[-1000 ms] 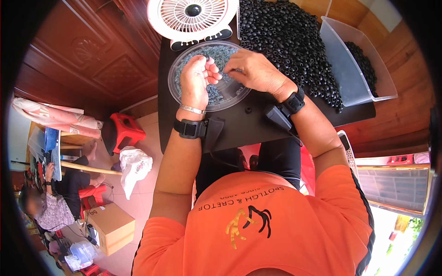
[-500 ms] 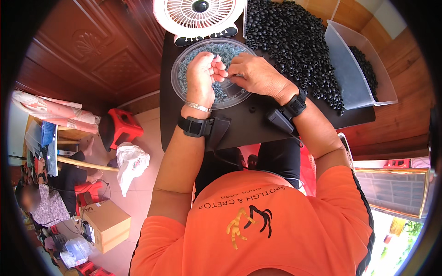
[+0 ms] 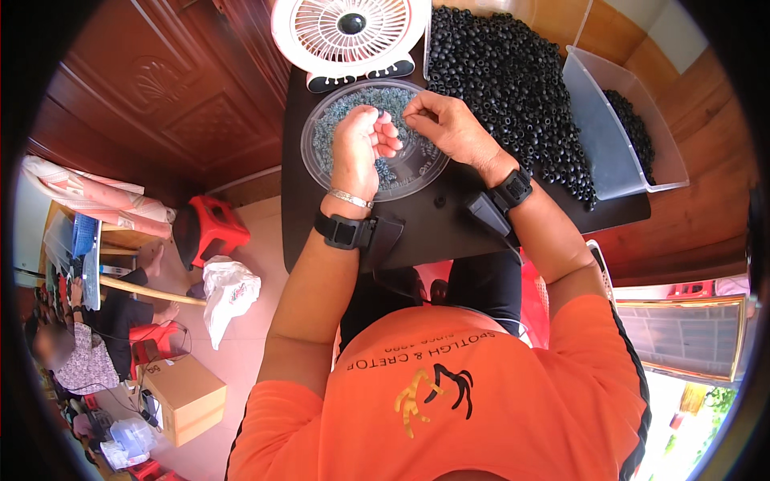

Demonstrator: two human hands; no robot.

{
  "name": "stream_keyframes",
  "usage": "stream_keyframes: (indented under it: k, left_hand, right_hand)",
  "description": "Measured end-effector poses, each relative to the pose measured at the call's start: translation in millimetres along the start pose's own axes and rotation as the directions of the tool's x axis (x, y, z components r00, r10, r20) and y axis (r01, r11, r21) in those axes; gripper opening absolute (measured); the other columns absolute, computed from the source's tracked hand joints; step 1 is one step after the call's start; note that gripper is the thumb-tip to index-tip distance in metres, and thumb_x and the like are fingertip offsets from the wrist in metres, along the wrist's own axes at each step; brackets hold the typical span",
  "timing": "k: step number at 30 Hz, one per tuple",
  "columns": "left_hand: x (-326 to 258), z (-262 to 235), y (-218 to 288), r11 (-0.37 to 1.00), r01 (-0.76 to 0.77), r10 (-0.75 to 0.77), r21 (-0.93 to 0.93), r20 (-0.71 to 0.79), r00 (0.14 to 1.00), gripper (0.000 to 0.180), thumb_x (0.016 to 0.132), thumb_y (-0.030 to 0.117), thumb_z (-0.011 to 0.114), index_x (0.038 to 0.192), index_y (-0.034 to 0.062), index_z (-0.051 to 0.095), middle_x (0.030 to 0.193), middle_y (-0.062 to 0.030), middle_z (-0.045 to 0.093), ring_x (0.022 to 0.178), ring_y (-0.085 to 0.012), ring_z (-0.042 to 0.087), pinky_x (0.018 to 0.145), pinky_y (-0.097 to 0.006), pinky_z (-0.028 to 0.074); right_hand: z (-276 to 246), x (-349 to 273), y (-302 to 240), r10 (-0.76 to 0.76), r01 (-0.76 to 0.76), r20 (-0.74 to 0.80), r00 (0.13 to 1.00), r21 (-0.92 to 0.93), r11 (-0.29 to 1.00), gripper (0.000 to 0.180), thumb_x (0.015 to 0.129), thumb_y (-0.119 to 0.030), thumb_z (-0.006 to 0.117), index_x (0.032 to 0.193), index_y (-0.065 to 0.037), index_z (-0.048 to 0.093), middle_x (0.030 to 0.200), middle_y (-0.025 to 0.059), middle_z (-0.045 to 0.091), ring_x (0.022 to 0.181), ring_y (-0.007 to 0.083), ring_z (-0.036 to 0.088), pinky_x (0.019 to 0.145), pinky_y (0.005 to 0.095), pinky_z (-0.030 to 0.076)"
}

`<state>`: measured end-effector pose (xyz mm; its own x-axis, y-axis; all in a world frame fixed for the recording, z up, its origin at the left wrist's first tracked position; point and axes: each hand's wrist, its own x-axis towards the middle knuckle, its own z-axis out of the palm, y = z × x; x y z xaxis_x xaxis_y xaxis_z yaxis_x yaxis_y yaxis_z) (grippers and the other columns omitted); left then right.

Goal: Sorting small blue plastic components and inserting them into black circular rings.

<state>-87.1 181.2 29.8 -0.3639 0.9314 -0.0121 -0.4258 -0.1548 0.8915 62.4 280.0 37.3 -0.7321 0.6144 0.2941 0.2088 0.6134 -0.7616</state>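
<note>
Over a round clear tray (image 3: 309, 152) my left hand (image 3: 358, 152) is turned palm up with its fingers curled. A small black piece (image 3: 380, 115) is pinched between its thumb and forefinger. Just to the right, my right hand (image 3: 455, 135) has thumb and forefinger pressed together; whatever is between them is too small to make out. The two hands are close but apart. Many tiny clear-bluish pieces (image 3: 346, 103) lie in the tray beneath them.
A heap of small black ring-like pieces (image 3: 505, 80) covers the table's far right, beside a tilted clear plastic bin (image 3: 609, 136) holding more. A white fan (image 3: 353, 48) stands behind the tray. One loose black piece (image 3: 439, 201) lies near the front edge. Another person sits far left.
My right hand's fingertips have moved up and slightly away from my left fingers. The left hand keeps its pinch on the black piece. The whole view has shifted slightly.
</note>
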Motion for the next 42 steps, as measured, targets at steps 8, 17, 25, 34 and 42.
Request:
stream_keyframes:
  k: [8,17,25,34,42]
  left_hand:
    - [1.5,-6.3,0.8,1.000,0.000,0.000,-0.005,-0.040,0.999,0.018,0.091,0.025,0.049,0.091,0.0070,0.054,0.075,-0.0082,0.061,0.062,-0.0215,0.060,0.058,-0.030,0.045]
    - [2.2,-7.4,3.2,0.998,-0.041,0.038,-0.049,-0.058,0.998,0.018,0.092,0.024,0.049,0.090,0.0071,0.054,0.076,-0.0082,0.061,0.064,-0.0215,0.060,0.059,-0.031,0.045]
    - [2.2,-6.9,2.2,0.999,-0.027,0.026,-0.029,-0.042,0.999,0.018,0.091,0.024,0.049,0.090,0.0067,0.054,0.076,-0.0085,0.061,0.064,-0.0213,0.060,0.059,-0.030,0.045]
    - [0.8,-3.4,2.3,0.999,-0.023,0.022,-0.026,-0.042,0.999,0.017,0.092,0.023,0.048,0.092,0.0065,0.054,0.077,-0.0085,0.061,0.063,-0.0207,0.060,0.058,-0.029,0.045]
    - [-6.3,7.4,-1.7,0.995,0.026,-0.042,0.099,0.167,0.985,0.022,0.095,0.023,0.045,0.094,0.0042,0.055,0.081,-0.0078,0.062,0.065,-0.0170,0.060,0.057,-0.025,0.044]
  right_hand:
    - [-2.5,-2.6,-10.8,-0.023,0.022,-0.036,0.999,-0.025,0.999,0.010,0.086,-0.007,0.065,0.095,-0.001,0.065,0.085,0.0048,0.066,0.080,0.0089,0.060,0.073,0.0249,0.049]
    - [9.7,-7.3,-10.5,-0.329,0.371,0.227,0.917,-0.177,0.912,0.016,0.077,-0.012,0.071,0.092,-0.008,0.069,0.088,0.0076,0.064,0.089,0.0284,0.061,0.078,0.0376,0.050]
    - [18.0,-11.5,-13.0,-0.313,0.413,0.312,0.897,-0.338,0.846,0.013,0.077,-0.011,0.069,0.089,-0.007,0.067,0.091,0.0085,0.061,0.092,0.0293,0.058,0.080,0.0392,0.048]
    - [8.3,-5.4,-7.0,-0.346,0.339,0.037,0.937,-0.320,0.884,0.010,0.081,-0.011,0.064,0.087,-0.002,0.063,0.087,0.0132,0.061,0.083,0.0337,0.059,0.074,0.0376,0.050]
    - [-5.3,-2.7,-8.6,-0.259,0.268,-0.230,0.938,0.010,0.963,0.010,0.089,-0.011,0.062,0.092,-0.003,0.067,0.083,0.0104,0.063,0.078,0.0255,0.063,0.071,0.0339,0.051]
